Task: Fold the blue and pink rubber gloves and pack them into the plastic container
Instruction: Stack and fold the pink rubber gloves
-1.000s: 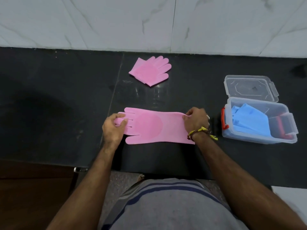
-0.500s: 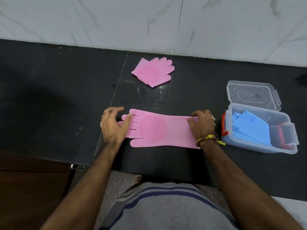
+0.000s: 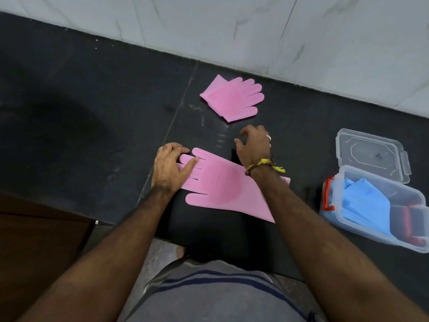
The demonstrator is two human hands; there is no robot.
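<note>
A pink rubber glove (image 3: 222, 184) lies flat and unfolded on the black counter, fingers pointing left. My left hand (image 3: 169, 168) rests flat on its fingertips, pressing them down. My right hand (image 3: 254, 145) hovers just beyond the glove's far edge, fingers spread and empty, with the forearm crossing over the cuff. A second pink glove (image 3: 233, 98), folded, lies farther back near the wall. The clear plastic container (image 3: 371, 226) stands at the right with folded blue gloves (image 3: 364, 201) inside.
The container's clear lid (image 3: 371, 154) hangs open behind it, and red latches show at its ends. A white marble wall (image 3: 255, 31) runs along the back of the counter (image 3: 69, 101). A brown wooden surface (image 3: 34, 240) lies at lower left below the counter edge.
My right hand has let go of the glove's cuff and moved up and left, past the glove's far edge. The left hand stays on the fingertips. The camera view has tilted.
</note>
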